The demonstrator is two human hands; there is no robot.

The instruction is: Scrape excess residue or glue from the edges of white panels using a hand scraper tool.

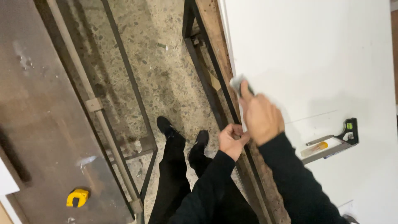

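The person is standing on a speckled floor (166, 70) between two work pieces and looking down along black trousers and black shoes (166, 125). The right hand (261, 117) is reaching out over the edge of a large white panel (315, 54), and its fingers (245, 89) are pressing a small grey-white block (237, 83) against that edge; the block is blurred, so what it is made of cannot be told. It is sitting right at the panel's left border, where the white face meets a worn brown wooden strip (215, 37) and the dark metal frame (207, 83) that is carrying it. The left hand (231, 141) is hanging just below and beside the right one, its fingers curling inward into a loose fist near the same edge; whether it is gripping anything there cannot be told. Both arms are wearing black sleeves. Farther right on the white panel, well apart from the hands, a combination square (338, 143) with a black head and a green vial is lying flat, and a small yellowish tool (315, 148) is lying just beside its blade. On the left, a brown metal surface (45, 116) is carrying a yellow tape measure (77, 197) near its lower end.
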